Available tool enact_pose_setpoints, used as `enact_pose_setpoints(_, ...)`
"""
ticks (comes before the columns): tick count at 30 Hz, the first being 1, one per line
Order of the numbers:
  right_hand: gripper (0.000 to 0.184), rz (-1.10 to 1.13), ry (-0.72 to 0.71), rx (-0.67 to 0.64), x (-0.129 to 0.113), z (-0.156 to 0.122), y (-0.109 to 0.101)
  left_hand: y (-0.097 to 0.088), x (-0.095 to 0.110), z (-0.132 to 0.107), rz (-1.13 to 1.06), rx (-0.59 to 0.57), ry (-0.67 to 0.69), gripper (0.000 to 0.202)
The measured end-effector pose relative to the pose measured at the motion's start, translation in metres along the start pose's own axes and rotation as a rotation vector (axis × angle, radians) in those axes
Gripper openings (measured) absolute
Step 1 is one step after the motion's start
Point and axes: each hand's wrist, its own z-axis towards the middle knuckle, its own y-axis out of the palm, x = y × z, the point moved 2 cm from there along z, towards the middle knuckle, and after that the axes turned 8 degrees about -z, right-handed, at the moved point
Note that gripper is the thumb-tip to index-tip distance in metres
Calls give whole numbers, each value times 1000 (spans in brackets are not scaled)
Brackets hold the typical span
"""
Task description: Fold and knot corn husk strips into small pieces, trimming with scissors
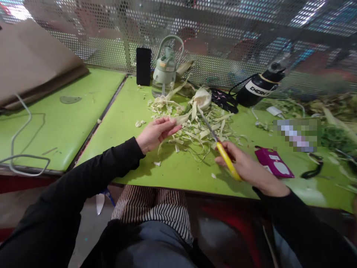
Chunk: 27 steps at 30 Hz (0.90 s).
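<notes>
My left hand pinches a pale strip of corn husk between thumb and fingers. In my right hand is a pair of scissors with yellow handles, its blades pointing away toward the husk. The blade tips are close to a cupped piece of pale husk; whether they touch it I cannot tell. Under and around both hands lie scattered husk scraps, thin strips and small chips, on the green tabletop.
Behind the scraps stand a pale green bottle and a black phone. A black bottle leans at the right, near a purple packet. Perforated metal closes the back. Brown paper and a grey cable lie left.
</notes>
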Motion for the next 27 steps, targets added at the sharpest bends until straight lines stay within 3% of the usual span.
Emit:
enact_pose_setpoints(3,63,-52,19,-87,-8,-2,15,1,2,0,-41,-29,23,20)
enact_pose_setpoints(8,55,-49,-33,-25,-15,-4,28,5,6,-3,-76,-38,90,19)
enact_pose_setpoints(17,52,-70,-93,-49,-35,-4,32,6,-3,-5,-26,-45,84,18)
enact_pose_setpoints(27,47,-1,-208,-12,-41,-2,30,6,-5,-4,65,-77,107,16)
